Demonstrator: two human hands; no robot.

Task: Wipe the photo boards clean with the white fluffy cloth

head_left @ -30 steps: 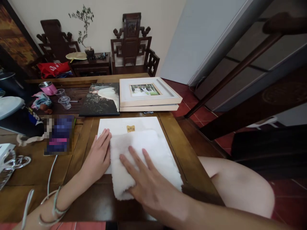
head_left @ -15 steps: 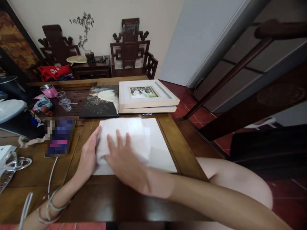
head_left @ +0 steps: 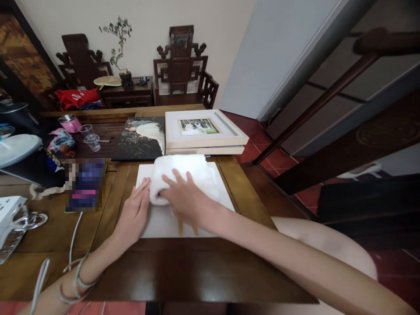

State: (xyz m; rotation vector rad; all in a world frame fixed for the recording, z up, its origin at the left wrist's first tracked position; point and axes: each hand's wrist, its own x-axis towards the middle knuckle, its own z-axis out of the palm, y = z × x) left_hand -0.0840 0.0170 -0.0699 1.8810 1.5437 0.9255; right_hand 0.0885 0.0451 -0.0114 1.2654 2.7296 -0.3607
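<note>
Well, the right hand [head_left: 187, 199] rests spread fingers on a fluffy white cloth [head_left: 183, 163] on a white board [head_left: 157, 225]. The left hand [head_left: 134, 214], fingers together, lies on the board's edge. A pot [head_left: 125, 76] holds a bonsai tree [head_left: 124, 29]; I can't see into the pink mug [head_left: 72, 125]

Both bare arms reach forward, hands near each other, well out from body. Left hand [head_left: 133, 216] lies back up, fingers nearly straight, held together; left forearm [head_left: 101, 258] angles inward. Right hand [head_left: 187, 197], slightly blurred, spreads fingers, thumb tip hidden; right forearm [head_left: 278, 247] slants across, above bare thigh [head_left: 334, 245].
</note>
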